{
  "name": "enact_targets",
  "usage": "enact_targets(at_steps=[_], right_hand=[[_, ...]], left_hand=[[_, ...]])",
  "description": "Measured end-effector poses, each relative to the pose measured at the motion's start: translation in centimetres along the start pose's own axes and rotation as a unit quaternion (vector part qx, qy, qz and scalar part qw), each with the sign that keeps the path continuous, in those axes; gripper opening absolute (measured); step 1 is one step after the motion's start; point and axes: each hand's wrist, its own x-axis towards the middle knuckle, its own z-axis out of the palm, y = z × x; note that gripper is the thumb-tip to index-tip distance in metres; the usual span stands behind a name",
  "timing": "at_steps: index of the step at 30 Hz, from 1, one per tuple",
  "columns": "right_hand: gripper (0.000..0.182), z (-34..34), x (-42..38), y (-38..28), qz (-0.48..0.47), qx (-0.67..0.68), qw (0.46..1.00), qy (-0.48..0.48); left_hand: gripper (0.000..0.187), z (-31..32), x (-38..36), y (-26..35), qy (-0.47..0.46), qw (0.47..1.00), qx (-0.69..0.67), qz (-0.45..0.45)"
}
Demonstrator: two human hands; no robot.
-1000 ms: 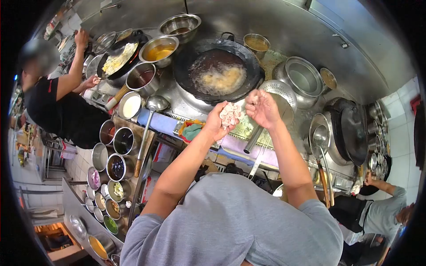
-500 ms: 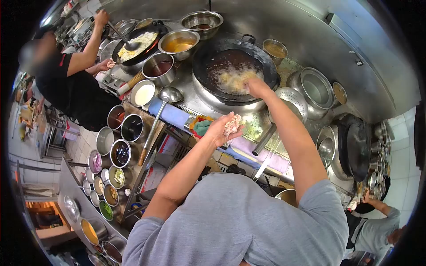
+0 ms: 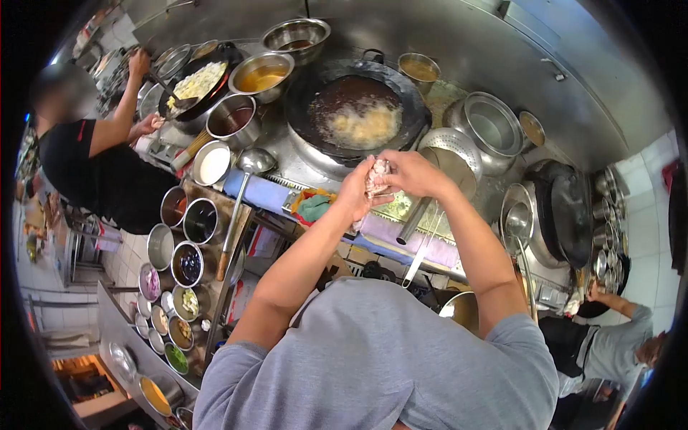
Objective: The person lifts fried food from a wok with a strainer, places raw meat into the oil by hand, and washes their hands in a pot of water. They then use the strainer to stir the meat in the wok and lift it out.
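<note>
While the wok (image 3: 416,107) holds bubbling oil (image 3: 351,93) and pale pieces (image 3: 376,127), we find both hands at its near side. Our left hand (image 3: 353,192) cradles the raw lump (image 3: 378,177); our right hand (image 3: 416,173) touches it, though whether its fingers grip we cannot tell. We judge portioning in hand; the next move calls for a small, loose pinch.

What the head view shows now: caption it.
Left hand and right hand hold pale pink pieces beside a round black metal wok of bubbling brown liquid.
</note>
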Motion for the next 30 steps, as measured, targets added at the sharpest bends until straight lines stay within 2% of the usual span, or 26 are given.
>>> enact_targets(at_steps=[2, 4, 5, 6, 7, 8, 9, 10, 12, 13, 15, 16, 18, 19, 20, 22, 24, 26, 27, 29, 30], right_hand=[[0.031, -0.2, -0.6, 1.3, -0.009, 0.023, 0.999, 0.027], [0.032, -0.5, -1.4, 2.0, -0.002, 0.051, 0.998, 0.041], [0.025, -0.5, -1.7, 2.7, 0.016, 0.093, 0.995, 0.037], [0.025, -0.3, -2.0, 3.5, 0.019, 0.093, 0.995, 0.041], [0.021, -0.2, -2.3, 4.2, 0.042, 0.27, 0.96, 0.067], [0.017, -0.1, -2.7, 4.5, 0.062, 0.438, 0.892, 0.091], [0.014, 0.1, -3.1, 4.6, 0.057, 0.485, 0.868, 0.091], [0.014, 0.5, -3.3, 4.6, 0.056, 0.486, 0.867, 0.093], [0.019, 1.3, -3.7, 4.4, 0.072, 0.587, 0.799, 0.108], [0.019, 1.3, -3.6, 4.5, 0.071, 0.588, 0.799, 0.108], [0.019, 1.1, -3.4, 4.1, 0.135, 0.408, 0.899, 0.085], [0.019, 1.8, -2.9, 4.3, 0.135, 0.409, 0.899, 0.084], [0.026, 2.8, -1.3, 3.8, 0.03, 0.185, 0.959, 0.213], [0.027, 2.7, -1.2, 3.9, 0.075, 0.122, 0.968, 0.206], [0.027, 2.6, -0.9, 4.1, 0.071, 0.122, 0.969, 0.204], [0.026, 1.9, 0.1, 5.5, 0.092, 0.044, 0.963, 0.251], [0.032, 1.0, 1.2, 7.1, 0.095, -0.001, 0.93, 0.354], [0.034, -1.1, 2.1, 8.7, 0.166, 0.039, 0.939, 0.298], [0.034, -1.3, 2.7, 9.4, 0.158, 0.04, 0.942, 0.292], [0.033, -0.5, 4.5, 9.8, 0.215, 0.31, 0.891, 0.254], [0.033, 0.4, 5.5, 9.6, 0.21, 0.31, 0.894, 0.245]], left_hand=[[0.039, 0.4, 0.2, 0.6, 0.0, 0.984, 0.172, -0.047], [0.04, 0.2, 0.7, 0.5, -0.01, 0.98, 0.191, -0.059], [0.037, -0.1, 1.0, 0.4, -0.045, 0.983, 0.174, -0.03], [0.035, -0.5, 1.3, 0.4, -0.08, 0.985, 0.156, 0.001], [0.031, -0.8, 1.5, 0.2, -0.091, 0.99, 0.103, 0.013], [0.031, -0.5, 1.3, 0.2, -0.092, 0.99, 0.106, 0.01], [0.029, -0.2, 1.0, 0.3, -0.094, 0.993, 0.069, -0.011], [0.027, 0.1, 0.8, 0.5, -0.095, 0.995, 0.031, -0.03], [0.02, 0.6, 0.8, 0.5, -0.112, 0.992, 0.038, -0.035], [0.021, 0.6, 1.2, 0.3, -0.092, 0.989, 0.111, -0.022], [0.02, 1.3, 1.1, 0.2, -0.055, 0.973, 0.223, -0.01], [0.02, 1.5, 1.0, 0.0, -0.054, 0.973, 0.222, -0.01], [0.019, 1.8, 0.9, -0.2, -0.062, 0.981, 0.181, -0.007], [0.016, 1.8, 0.9, -0.4, -0.037, 0.982, 0.185, 0.009], [0.016, 2.1, 0.6, -0.6, -0.035, 0.982, 0.184, 0.013], [0.017, 2.3, -0.1, -0.9, 0.032, 0.977, 0.195, 0.082], [0.014, 1.7, -0.6, -0.4, 0.029, 0.977, 0.193, 0.087], [0.01, 1.1, -1.7, 0.5, 0.004, 0.982, 0.155, 0.109], [0.009, 0.8, -2.4, 1.0, 0.005, 0.985, 0.137, 0.104], [0.009, -0.1, -3.6, 1.8, 0.015, 0.986, 0.12, 0.111], [0.009, -0.5, -4.1, 2.1, 0.019, 0.988, 0.108, 0.109]])
